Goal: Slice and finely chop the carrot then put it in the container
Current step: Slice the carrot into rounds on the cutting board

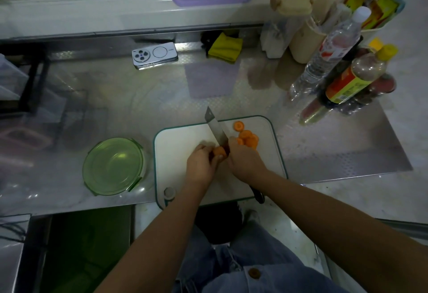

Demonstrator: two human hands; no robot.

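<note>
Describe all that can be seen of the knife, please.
The knife has a long, plain blade of bright metal and a dark handle, whose end shows below the wrist. The right hand grips it. The blade points away from the person and a little left, its tip past the far edge of the white cutting board. Its near part meets the carrot stub that the left hand holds.

Bare counter [143,98] runs from the cutting board [180,144] up to the phone [154,55] and yellow cloth [224,47] at upper centre. The green container [114,166] sits just beside the board's left edge; bottles [324,61] crowd the upper right. The left hand [201,165] on the carrot [219,151], the right hand [243,160] on the knife [216,130] and the slices [249,138] fill the board's middle — its left side is bare.
</note>
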